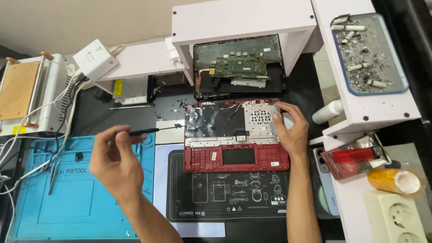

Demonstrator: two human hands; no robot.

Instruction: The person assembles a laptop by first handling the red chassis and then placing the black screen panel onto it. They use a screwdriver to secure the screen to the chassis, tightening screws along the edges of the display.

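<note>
My left hand (114, 162) grips a thin black screwdriver (150, 131), its tip pointing right toward the upper left corner of an opened red laptop shell (236, 157). The shell lies upside down on a black printed work mat (225, 198), showing a silver inner plate and loose wires. My right hand (291, 130) rests on the shell's upper right corner, fingers curled over a small pale piece that I cannot make out. Behind the shell, a dark laptop base with a green circuit board (238, 66) sits under a white shelf.
A blue silicone mat (76, 189) with tweezers lies at the left, beside a beige machine (27, 94) with cables. On the right are a white shelf, a tray of cigarette ends (369, 54), a white bottle (327, 111), a red pack, orange tape (393, 180), a phone and a power strip.
</note>
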